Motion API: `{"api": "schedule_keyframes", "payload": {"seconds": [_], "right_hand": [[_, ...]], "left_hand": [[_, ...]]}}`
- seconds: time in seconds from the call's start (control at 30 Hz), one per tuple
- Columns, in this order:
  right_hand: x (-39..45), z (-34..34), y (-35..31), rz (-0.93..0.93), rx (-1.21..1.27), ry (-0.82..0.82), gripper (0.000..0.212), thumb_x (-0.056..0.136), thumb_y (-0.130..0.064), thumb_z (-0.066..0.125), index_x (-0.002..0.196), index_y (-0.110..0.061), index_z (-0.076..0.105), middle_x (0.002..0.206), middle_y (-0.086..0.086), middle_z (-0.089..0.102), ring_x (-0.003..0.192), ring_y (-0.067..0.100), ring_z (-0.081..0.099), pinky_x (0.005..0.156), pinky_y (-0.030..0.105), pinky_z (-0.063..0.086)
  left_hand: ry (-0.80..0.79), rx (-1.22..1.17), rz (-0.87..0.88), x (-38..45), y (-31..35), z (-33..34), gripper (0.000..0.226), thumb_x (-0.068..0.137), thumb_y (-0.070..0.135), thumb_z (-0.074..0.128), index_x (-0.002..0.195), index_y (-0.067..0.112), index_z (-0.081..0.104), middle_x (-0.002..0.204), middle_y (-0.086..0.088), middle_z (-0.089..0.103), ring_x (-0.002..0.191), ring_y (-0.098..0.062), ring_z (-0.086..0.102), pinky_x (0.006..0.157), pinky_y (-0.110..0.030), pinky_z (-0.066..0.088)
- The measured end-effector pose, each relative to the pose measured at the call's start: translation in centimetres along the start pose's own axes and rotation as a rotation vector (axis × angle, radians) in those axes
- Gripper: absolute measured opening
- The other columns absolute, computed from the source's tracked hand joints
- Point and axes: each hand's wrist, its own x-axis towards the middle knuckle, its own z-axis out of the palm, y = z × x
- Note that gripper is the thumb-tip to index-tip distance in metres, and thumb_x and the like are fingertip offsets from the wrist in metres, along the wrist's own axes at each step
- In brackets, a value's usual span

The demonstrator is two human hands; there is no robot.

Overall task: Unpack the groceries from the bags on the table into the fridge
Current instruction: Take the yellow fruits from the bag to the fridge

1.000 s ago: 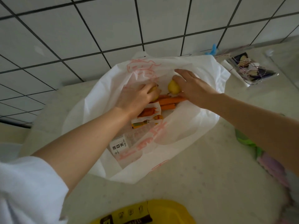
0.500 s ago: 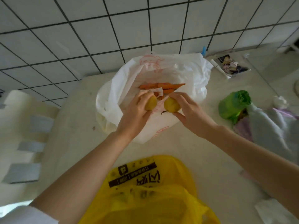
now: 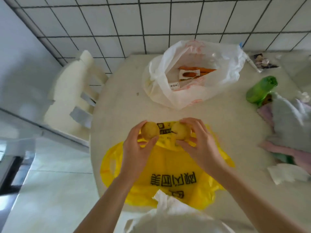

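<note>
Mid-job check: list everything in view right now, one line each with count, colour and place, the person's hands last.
yellow fruits: 2, yellow, one in each hand above the yellow bag; second
white bag: 1, white with red print, open, far middle of table
carrots: several, orange, inside white bag
labelled packet: 1, white and orange, inside white bag
yellow bag: 1, yellow with black print, near table edge
green bag: 1, green, right side
chair: 1, white, left of table
table: 1, cream
left hand: grips left fruit
right hand: grips right fruit
</note>
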Motion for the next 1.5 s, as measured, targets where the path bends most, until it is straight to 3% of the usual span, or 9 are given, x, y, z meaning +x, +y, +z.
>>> {"api": "schedule_keyframes", "payload": {"seconds": [0.13, 0.27, 0.5, 0.67, 0.87, 1.03, 1.17, 1.33, 1.5], "right_hand": [[-5.7, 5.1, -2.8, 0.072, 0.075, -0.035, 0.055, 0.075, -0.012, 0.08, 0.112, -0.038, 0.048, 0.117, -0.014, 0.053, 0.104, -0.002, 0.055, 0.073, 0.011, 0.051], [-10.8, 11.0, -5.3, 0.073, 0.048, -0.119, 0.052, 0.075, -0.016, 0.08, 0.115, -0.031, 0.05, 0.118, -0.008, 0.054, 0.102, 0.007, 0.057, 0.077, 0.02, 0.055], [-19.3, 20.1, -10.9, -0.151, 0.018, -0.176, 0.049, 0.075, -0.016, 0.078, 0.119, -0.021, 0.057, 0.116, -0.006, 0.055, 0.104, 0.012, 0.057, 0.083, 0.038, 0.055], [-25.7, 25.4, -15.3, -0.212, 0.013, -0.278, 0.052, 0.076, -0.018, 0.079, 0.122, -0.021, 0.055, 0.12, -0.007, 0.056, 0.107, 0.012, 0.057, 0.088, 0.026, 0.054], [-30.5, 31.3, -19.5, -0.199, 0.056, -0.535, 0.053, 0.075, -0.028, 0.079, 0.122, -0.031, 0.053, 0.119, -0.019, 0.056, 0.11, -0.001, 0.055, 0.09, 0.013, 0.047], [-32.4, 35.1, -22.4, -0.227, 0.051, -0.681, 0.053, 0.073, -0.031, 0.081, 0.12, -0.033, 0.055, 0.116, -0.022, 0.057, 0.109, 0.004, 0.057, 0.095, 0.028, 0.051], [-32.3, 37.9, -24.4, -0.25, 0.054, -0.759, 0.052, 0.072, -0.025, 0.082, 0.116, -0.036, 0.056, 0.113, -0.019, 0.059, 0.107, 0.005, 0.057, 0.092, 0.029, 0.052], [-30.8, 42.5, -26.1, -0.234, 0.06, -0.825, 0.052, 0.074, -0.022, 0.081, 0.117, -0.034, 0.056, 0.116, -0.018, 0.058, 0.11, 0.006, 0.056, 0.094, 0.03, 0.052], [-29.3, 48.1, -28.0, -0.236, 0.01, -0.885, 0.052, 0.075, -0.027, 0.08, 0.12, -0.035, 0.053, 0.119, -0.015, 0.056, 0.111, 0.009, 0.056, 0.094, 0.03, 0.052]], "left_hand": [[0.066, -0.041, -0.07, -6.3, -2.1, -5.0, 0.054, 0.077, 0.026, 0.079, 0.127, 0.024, 0.057, 0.114, 0.005, 0.065, 0.091, -0.001, 0.064, 0.066, -0.013, 0.052], [0.102, -0.08, -0.101, -12.8, -4.5, -10.8, 0.054, 0.078, 0.023, 0.077, 0.127, 0.026, 0.056, 0.114, 0.004, 0.065, 0.094, -0.003, 0.065, 0.068, -0.014, 0.052], [0.278, -0.089, -0.223, -25.5, -9.1, -21.1, 0.053, 0.076, 0.016, 0.079, 0.12, 0.035, 0.055, 0.102, 0.009, 0.066, 0.089, 0.002, 0.065, 0.065, -0.012, 0.053], [0.398, -0.064, -0.285, -34.1, -12.5, -27.0, 0.053, 0.074, 0.015, 0.08, 0.113, 0.042, 0.056, 0.105, 0.005, 0.067, 0.091, -0.012, 0.068, 0.064, -0.013, 0.053], [0.6, -0.039, -0.331, -41.2, -14.4, -32.2, 0.052, 0.075, 0.013, 0.079, 0.118, 0.03, 0.055, 0.108, 0.002, 0.065, 0.09, -0.005, 0.065, 0.063, -0.005, 0.048], [0.76, -0.016, -0.371, -44.6, -15.8, -35.3, 0.055, 0.075, 0.019, 0.078, 0.125, 0.023, 0.055, 0.113, 0.003, 0.062, 0.091, -0.005, 0.063, 0.064, -0.002, 0.047], [0.867, -0.047, -0.408, -45.7, -17.2, -37.6, 0.054, 0.077, 0.017, 0.079, 0.125, 0.022, 0.057, 0.112, 0.004, 0.064, 0.092, -0.008, 0.065, 0.064, -0.005, 0.048], [0.917, -0.09, -0.428, -45.1, -18.7, -40.9, 0.053, 0.076, 0.014, 0.08, 0.123, 0.026, 0.056, 0.11, 0.011, 0.062, 0.092, -0.001, 0.064, 0.065, -0.005, 0.048], [0.911, -0.083, -0.446, -42.9, -20.8, -45.9, 0.057, 0.074, 0.012, 0.081, 0.124, 0.026, 0.056, 0.117, 0.004, 0.063, 0.099, -0.008, 0.065, 0.07, -0.005, 0.049]]}}
